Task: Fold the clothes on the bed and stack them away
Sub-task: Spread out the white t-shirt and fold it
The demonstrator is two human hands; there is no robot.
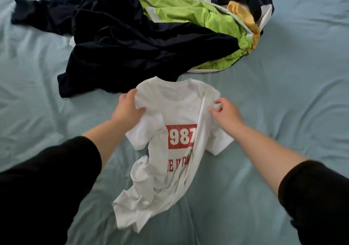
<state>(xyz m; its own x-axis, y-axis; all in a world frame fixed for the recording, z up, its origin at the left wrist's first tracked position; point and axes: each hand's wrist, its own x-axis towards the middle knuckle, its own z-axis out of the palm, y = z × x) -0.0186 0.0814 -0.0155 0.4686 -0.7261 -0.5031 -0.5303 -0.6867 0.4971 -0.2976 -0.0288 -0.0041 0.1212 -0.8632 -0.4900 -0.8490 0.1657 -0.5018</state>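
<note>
A white T-shirt (175, 112) with a red printed block and red letters lies crumpled on the bed, collar away from me. My left hand (127, 109) grips its left shoulder, fingers tucked under the cloth. My right hand (224, 112) pinches a fold of the right shoulder. The shirt's lower part trails toward me in loose wrinkles, and a long fold runs down its right side.
Beyond the shirt lies a heap of unfolded clothes: a dark navy garment (117, 42), a lime green one (188, 14), a bit of yellow cloth (241, 16) and white fabric. The light blue bedsheet (283, 93) spreads on all sides.
</note>
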